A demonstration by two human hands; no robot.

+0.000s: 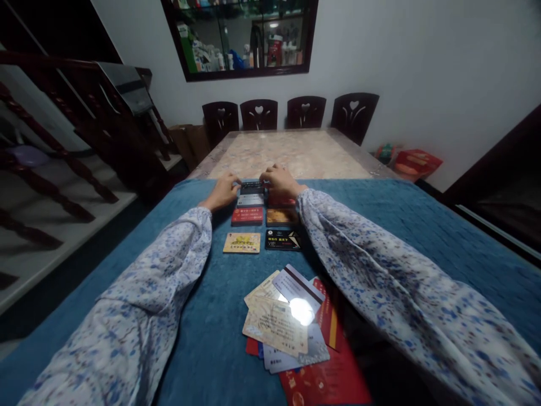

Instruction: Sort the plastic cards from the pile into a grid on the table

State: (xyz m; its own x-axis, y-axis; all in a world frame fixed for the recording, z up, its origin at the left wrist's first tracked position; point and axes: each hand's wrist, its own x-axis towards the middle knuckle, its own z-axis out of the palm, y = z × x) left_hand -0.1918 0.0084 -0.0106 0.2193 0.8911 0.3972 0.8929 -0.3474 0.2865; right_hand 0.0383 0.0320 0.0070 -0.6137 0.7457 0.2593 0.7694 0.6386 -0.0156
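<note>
Currently left hand and right hand curl fingertips onto the far dark card; real grip unclear. Likely thin, stiff, slick, light: pinch short edges.

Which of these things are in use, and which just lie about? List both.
In use: left hand and right hand touching the dark card; card rows; loose card pile.
Lying about: chairs, wall cabinet, red bags.

left hand, right hand, both outstretched
</note>
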